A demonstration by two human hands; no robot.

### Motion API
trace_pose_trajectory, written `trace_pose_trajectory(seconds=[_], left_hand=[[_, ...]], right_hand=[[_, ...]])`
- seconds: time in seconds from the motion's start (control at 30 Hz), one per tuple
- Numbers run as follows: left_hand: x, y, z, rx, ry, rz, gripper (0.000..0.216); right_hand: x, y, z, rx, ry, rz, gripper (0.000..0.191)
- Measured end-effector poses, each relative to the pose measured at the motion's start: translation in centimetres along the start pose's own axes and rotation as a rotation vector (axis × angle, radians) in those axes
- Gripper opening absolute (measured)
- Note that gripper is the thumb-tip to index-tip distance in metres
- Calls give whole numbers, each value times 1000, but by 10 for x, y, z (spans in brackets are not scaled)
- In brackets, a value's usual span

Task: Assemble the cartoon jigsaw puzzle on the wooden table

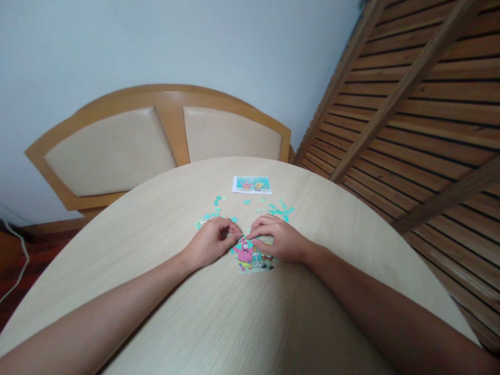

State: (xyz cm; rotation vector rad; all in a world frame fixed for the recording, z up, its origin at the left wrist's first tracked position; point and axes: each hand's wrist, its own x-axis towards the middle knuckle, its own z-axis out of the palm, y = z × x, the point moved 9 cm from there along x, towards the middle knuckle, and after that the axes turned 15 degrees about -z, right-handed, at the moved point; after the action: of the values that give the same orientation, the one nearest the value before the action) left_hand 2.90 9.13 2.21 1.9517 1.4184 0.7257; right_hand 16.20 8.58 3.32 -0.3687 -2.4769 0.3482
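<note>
A partly assembled jigsaw puzzle [255,260] lies flat on the table, showing a pink starfish figure on the left and a yellow square figure on the right. At its top edge my left hand [214,240] has thumb and forefinger pinched together on a small teal puzzle piece. My right hand [279,237] comes in from the other side, its fingers curled and closed at the same spot, almost touching the left fingertips. The right fingers cover the puzzle's upper right part. The small piece between the fingertips is mostly hidden.
Loose teal puzzle pieces [281,208] lie beyond my right hand, and more loose pieces [207,217] beyond my left. A reference picture card [253,185] lies farther back on the round wooden table [175,323]. Behind stand a padded wooden headboard [170,125] and a slatted wooden panel [410,104].
</note>
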Motion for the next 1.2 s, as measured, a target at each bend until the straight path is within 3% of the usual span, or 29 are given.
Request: trace_pose_trajectory(seconds=[0.87, 1.2], left_hand=[[-2, 2, -4, 161, 87, 30, 8], [-4, 9, -2, 189, 76, 117, 5]], right_hand=[[0, 0, 1, -6, -1, -13, 15], [-2, 1, 2, -2, -20, 0, 20]])
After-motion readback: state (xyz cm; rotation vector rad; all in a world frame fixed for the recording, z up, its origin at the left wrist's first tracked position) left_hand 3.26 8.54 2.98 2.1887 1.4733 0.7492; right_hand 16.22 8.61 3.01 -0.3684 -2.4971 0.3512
